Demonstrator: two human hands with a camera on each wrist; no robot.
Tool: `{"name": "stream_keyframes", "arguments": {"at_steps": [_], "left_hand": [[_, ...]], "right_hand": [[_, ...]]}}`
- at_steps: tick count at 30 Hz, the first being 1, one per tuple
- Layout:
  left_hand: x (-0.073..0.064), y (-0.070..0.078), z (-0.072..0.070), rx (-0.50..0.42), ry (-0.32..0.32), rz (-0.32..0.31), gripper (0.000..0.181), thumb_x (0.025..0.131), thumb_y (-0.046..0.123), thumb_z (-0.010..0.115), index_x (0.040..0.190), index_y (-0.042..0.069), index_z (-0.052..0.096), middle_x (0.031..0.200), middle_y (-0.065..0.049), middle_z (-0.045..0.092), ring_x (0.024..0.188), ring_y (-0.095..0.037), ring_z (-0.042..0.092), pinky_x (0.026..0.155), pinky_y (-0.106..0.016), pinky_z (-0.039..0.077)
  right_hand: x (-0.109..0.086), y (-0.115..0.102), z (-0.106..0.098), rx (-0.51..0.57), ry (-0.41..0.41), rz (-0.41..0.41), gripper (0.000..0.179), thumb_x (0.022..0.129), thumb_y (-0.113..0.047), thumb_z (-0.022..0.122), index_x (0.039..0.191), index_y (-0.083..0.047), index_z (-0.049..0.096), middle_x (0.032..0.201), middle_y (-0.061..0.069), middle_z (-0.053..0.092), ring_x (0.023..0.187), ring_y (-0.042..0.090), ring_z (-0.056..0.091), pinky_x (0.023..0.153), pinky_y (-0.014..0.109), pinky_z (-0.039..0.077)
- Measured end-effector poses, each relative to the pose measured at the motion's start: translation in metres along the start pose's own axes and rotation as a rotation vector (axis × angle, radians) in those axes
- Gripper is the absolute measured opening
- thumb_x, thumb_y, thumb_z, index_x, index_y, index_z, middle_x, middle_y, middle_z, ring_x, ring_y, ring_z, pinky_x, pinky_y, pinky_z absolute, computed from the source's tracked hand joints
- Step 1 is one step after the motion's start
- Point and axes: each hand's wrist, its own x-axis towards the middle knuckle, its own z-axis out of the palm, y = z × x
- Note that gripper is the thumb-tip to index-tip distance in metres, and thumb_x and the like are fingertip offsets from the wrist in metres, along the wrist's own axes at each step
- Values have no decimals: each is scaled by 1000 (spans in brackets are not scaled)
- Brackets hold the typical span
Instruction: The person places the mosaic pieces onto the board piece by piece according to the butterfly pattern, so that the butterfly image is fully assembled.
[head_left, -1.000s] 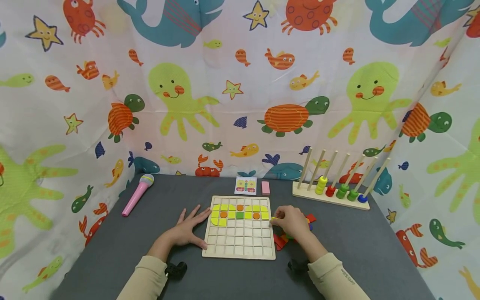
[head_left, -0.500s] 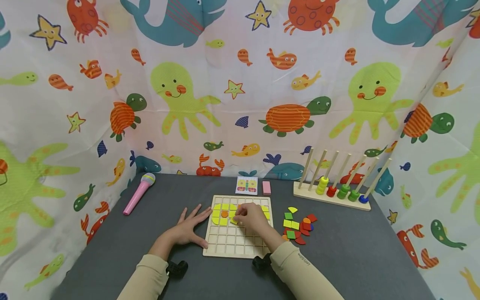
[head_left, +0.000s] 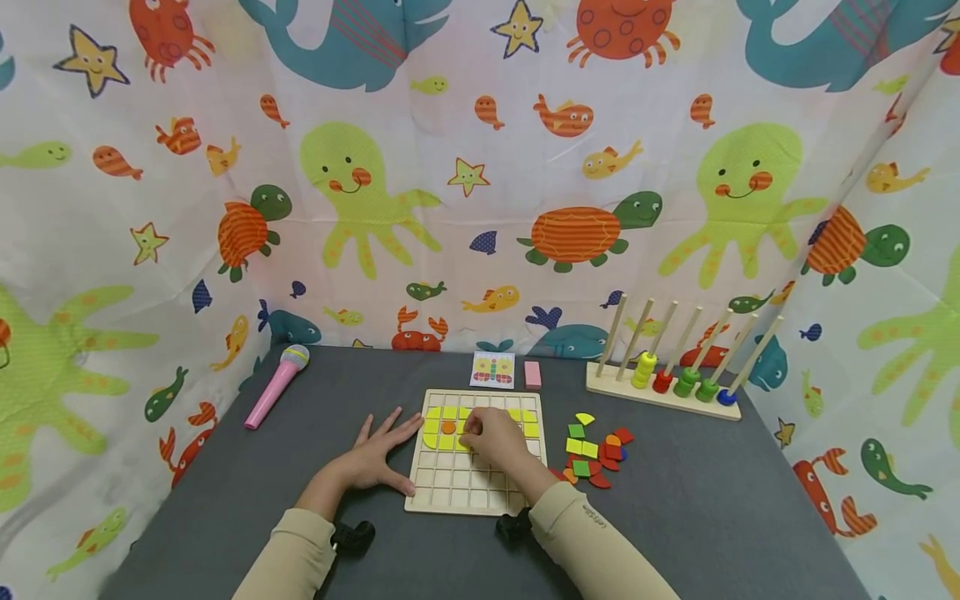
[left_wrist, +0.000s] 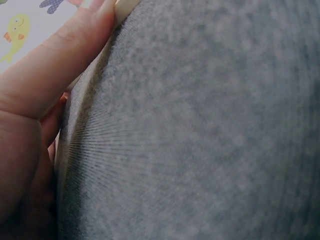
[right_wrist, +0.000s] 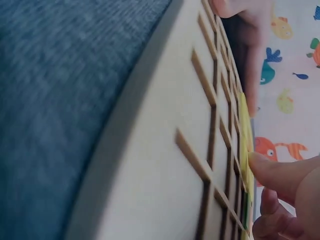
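Observation:
A wooden grid board (head_left: 452, 481) lies on the dark table, its upper cells filled with yellow tiles and an orange round (head_left: 448, 427). My left hand (head_left: 367, 460) rests with fingers spread along the board's left edge; in the left wrist view its thumb (left_wrist: 60, 60) touches the rim. Over the middle of the board, my right hand (head_left: 497, 439) pinches a yellow tile (head_left: 462, 444) low at a third-row cell. The right wrist view has the thumb (right_wrist: 275, 172) against yellow at the grid; the other fingers curl beneath. This hand hides several cells.
Loose red, green, yellow and orange pieces (head_left: 590, 451) lie right of the board. Behind it are a pattern card (head_left: 492, 370) and a pink block (head_left: 532, 375). A peg stand with rings (head_left: 663, 392) is back right, a pink toy microphone (head_left: 276, 387) back left.
My right hand has moved left from the loose pieces onto the board, carrying a yellow tile, which has come down from tilted to about flat at the cell. The left hand stays put.

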Motion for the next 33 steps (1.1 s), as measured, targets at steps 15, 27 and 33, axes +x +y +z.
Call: {"name": "stream_keyframes", "arguments": {"at_steps": [15,27,33], "left_hand": [[-1,0,-3,-2,0,5,122,65,66,84,162,32,20,170,7,17,158,-30,-5,117,-63,-20],[-1,-1,0,-6,1,22,122,65,67,84,162,32,20,170,5,17,158,-31,-4,117,-63,-20],[0,1,-1,2,-1,17,123,64,68,84,162,31,20,170,5,17,158,-31,-4,117,-64,-18]], "right_hand": [[-15,52,-57,10,128,165,11,89,-23,79,93,-14,74,81,0,64,76,18,56,63,31,47],[-39,110,-106,-171,139,369,27,89,-26,78,108,-7,73,94,9,71,77,23,61,66,41,52],[-44,114,-107,-241,128,405,36,89,-34,78,113,-9,70,98,10,70,75,24,59,61,37,49]]}}
